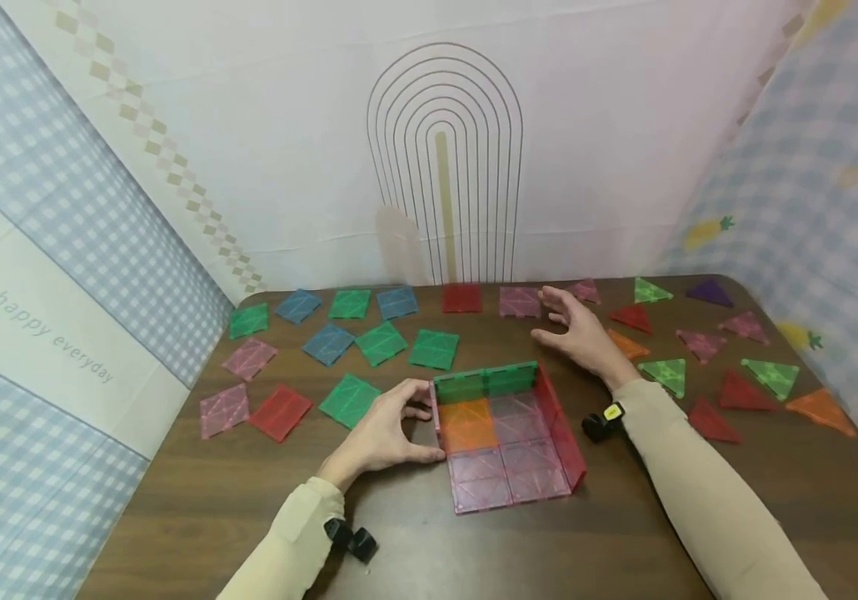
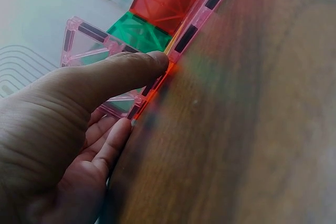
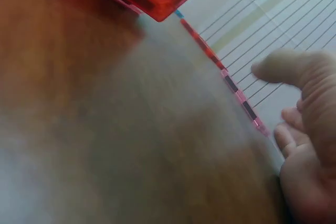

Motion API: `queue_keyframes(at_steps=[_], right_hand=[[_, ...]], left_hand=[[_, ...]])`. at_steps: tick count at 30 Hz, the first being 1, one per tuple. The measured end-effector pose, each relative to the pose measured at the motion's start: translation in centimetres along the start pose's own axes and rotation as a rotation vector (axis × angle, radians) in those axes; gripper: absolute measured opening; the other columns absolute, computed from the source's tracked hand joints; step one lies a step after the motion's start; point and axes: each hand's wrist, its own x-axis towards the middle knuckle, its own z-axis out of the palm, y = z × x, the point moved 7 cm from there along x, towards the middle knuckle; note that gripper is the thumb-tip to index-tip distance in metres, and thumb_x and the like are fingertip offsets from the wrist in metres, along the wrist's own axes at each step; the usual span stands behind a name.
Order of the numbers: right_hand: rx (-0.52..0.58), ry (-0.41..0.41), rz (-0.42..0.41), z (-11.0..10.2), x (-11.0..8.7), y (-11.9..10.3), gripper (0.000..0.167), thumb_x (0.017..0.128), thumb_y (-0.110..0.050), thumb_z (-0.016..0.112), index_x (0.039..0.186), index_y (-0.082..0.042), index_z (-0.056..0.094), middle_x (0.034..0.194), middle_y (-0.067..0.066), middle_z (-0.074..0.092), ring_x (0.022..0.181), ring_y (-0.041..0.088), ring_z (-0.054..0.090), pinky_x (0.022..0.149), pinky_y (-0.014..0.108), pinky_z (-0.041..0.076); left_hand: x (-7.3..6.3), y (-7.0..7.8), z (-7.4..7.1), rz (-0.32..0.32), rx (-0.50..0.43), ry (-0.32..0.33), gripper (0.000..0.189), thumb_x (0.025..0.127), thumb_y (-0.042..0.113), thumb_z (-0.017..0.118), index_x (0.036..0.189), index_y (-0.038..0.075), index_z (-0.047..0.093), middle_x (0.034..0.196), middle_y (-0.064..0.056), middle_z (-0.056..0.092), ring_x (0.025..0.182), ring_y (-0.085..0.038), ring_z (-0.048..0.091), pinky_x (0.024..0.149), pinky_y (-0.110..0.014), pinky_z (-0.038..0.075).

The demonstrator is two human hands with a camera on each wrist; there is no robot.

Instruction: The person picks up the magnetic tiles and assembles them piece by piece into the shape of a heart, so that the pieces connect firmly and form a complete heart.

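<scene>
A half-walled box of see-through magnetic tiles stands on the table. Its floor has an orange tile (image 1: 468,425) and several pink tiles (image 1: 537,469). Green tiles (image 1: 485,381) wall the back, and red tiles (image 1: 560,425) the right. My left hand (image 1: 380,429) holds an upright pink square tile (image 2: 90,31) at the left side of the floor, thumb at its near edge and fingers beyond. With fingers spread and nothing held, my right hand (image 1: 582,337) is over the back right of the table, close to a flat pink square tile (image 1: 519,302).
Loose square tiles, including a green tile (image 1: 350,400), a red tile (image 1: 280,412) and a blue tile (image 1: 327,343), lie left and behind. Triangle tiles, such as an orange triangle (image 1: 822,411) and a purple triangle (image 1: 710,292), cover the right. A curtain (image 1: 309,150) hangs behind the table.
</scene>
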Motion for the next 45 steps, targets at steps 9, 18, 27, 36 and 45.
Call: queue_keyframes(at_steps=[9, 18, 27, 36, 45], right_hand=[[-0.241, -0.037, 0.041, -0.1, -1.7, -0.3, 0.071, 0.106, -0.006, 0.075, 0.166, 0.002, 0.039, 0.16, 0.027, 0.057, 0.143, 0.047, 0.061, 0.119, 0.057, 0.051], [-0.462, 0.042, 0.003, -0.6, -4.2, -2.1, 0.07, 0.094, -0.021, 0.092, 0.151, 0.0, 0.058, 0.13, 0.023, 0.059, 0.114, 0.039, 0.06, 0.098, 0.06, 0.054], [-0.472, -0.018, 0.067, 0.2, -3.2, -1.3, 0.093, 0.1, -0.039, 0.086, 0.166, 0.007, 0.038, 0.16, 0.031, 0.05, 0.146, 0.052, 0.046, 0.119, 0.069, 0.041], [-0.475, -0.003, 0.138, -1.6, -4.0, -2.1, 0.096, 0.093, -0.035, 0.091, 0.165, 0.006, 0.043, 0.158, 0.035, 0.047, 0.142, 0.052, 0.046, 0.112, 0.07, 0.046], [-0.392, 0.179, 0.103, -5.1, -8.7, -5.7, 0.087, 0.09, -0.034, 0.095, 0.158, -0.002, 0.051, 0.143, 0.025, 0.054, 0.123, 0.043, 0.062, 0.102, 0.051, 0.056]], left_hand=[[0.2, -0.1, 0.4, 0.01, -0.011, -0.006, 0.09, 0.081, 0.023, 0.103, 0.154, 0.006, 0.054, 0.142, -0.009, 0.064, 0.122, -0.025, 0.075, 0.106, -0.036, 0.061], [0.0, -0.4, -0.2, 0.003, -0.004, 0.001, 0.09, 0.081, 0.022, 0.103, 0.154, 0.005, 0.053, 0.142, -0.009, 0.063, 0.122, -0.025, 0.074, 0.107, -0.037, 0.061], [0.0, -0.5, 0.0, -0.002, 0.014, -0.003, 0.088, 0.08, 0.024, 0.104, 0.153, 0.008, 0.055, 0.141, -0.007, 0.065, 0.121, -0.023, 0.075, 0.106, -0.035, 0.061], [0.3, -0.2, 0.0, 0.012, 0.008, 0.005, 0.089, 0.08, 0.023, 0.104, 0.152, 0.007, 0.055, 0.139, -0.007, 0.065, 0.121, -0.023, 0.075, 0.106, -0.036, 0.061], [0.1, -0.3, 0.0, 0.009, 0.01, 0.027, 0.089, 0.078, 0.025, 0.105, 0.151, 0.006, 0.057, 0.137, -0.007, 0.067, 0.118, -0.022, 0.076, 0.104, -0.037, 0.062]])
